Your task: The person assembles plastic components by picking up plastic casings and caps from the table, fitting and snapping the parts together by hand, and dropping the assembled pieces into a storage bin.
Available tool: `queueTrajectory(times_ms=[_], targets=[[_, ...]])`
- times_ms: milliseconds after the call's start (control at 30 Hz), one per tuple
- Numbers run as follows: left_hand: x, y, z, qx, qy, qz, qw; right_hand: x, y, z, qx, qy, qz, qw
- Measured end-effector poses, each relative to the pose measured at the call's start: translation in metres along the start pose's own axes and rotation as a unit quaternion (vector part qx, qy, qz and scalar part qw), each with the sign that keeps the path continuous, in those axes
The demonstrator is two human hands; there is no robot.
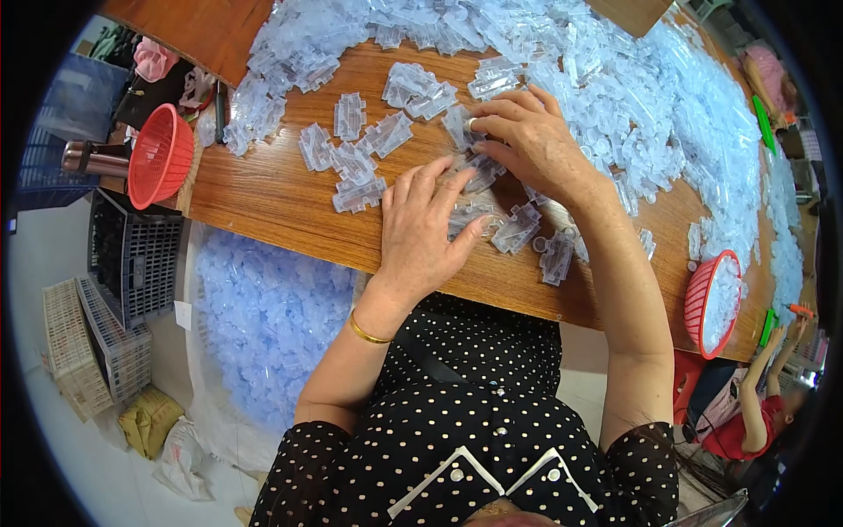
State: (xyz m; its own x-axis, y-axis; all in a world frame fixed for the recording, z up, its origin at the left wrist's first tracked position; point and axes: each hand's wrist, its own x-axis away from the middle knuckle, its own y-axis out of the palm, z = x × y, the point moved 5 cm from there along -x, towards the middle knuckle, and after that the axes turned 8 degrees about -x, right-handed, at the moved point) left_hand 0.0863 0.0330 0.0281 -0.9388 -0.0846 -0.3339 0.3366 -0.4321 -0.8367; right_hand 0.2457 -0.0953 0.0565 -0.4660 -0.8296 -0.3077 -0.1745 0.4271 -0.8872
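My left hand (425, 221) rests palm down near the table's front edge, fingers stretched and thumb apart, beside a few clear plastic pieces (516, 228). Farther up and to the right, my right hand (540, 145) has its fingers bent, thumb and fingertips closed at a small clear plastic piece (458, 128); the fingers partly hide the grip. Another clear piece (483, 173) lies between my two hands. To the left of them are small groups of the same flat, notched pieces (351, 162), lying apart from the big heap.
A large heap of clear plastic pieces (615, 97) covers the back and right of the wooden table (263, 198). Red baskets stand at the left (162, 158) and right (711, 303) edges. Below sits a big sack of bluish pieces (272, 316). Another person (760, 422) works at far right.
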Motion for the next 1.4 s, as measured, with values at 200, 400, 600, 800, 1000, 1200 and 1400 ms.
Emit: queueTrajectory(times_ms=[200,400,600,800,1000,1200,1400], targets=[[0.004,-0.004,-0.005,0.003,-0.028,0.012,1.0,0.006,-0.01,0.001,0.068,0.005,0.066,0.995],[0.003,-0.006,-0.005,0.035,-0.025,0.016,0.999,0.028,-0.015,-0.029,-0.041,0.01,-0.001,0.999],[0.002,-0.008,-0.004,0.175,0.023,-0.001,0.984,0.029,-0.003,-0.034,-0.023,0.026,-0.015,0.999],[0.005,-0.014,-0.003,0.133,0.022,0.027,0.99,0.033,0.002,-0.026,-0.007,0.019,-0.003,1.0],[0.021,-0.016,-0.008,0.038,0.002,-0.037,0.999,0.05,-0.036,-0.033,-0.056,0.044,0.08,0.994],[0.02,-0.026,-0.007,0.173,-0.063,-0.02,0.983,0.049,-0.056,-0.073,0.008,-0.04,0.012,0.999],[0.027,-0.02,0.009,0.664,-0.112,-0.063,0.737,0.04,-0.051,-0.12,-0.248,-0.102,0.084,0.96]])
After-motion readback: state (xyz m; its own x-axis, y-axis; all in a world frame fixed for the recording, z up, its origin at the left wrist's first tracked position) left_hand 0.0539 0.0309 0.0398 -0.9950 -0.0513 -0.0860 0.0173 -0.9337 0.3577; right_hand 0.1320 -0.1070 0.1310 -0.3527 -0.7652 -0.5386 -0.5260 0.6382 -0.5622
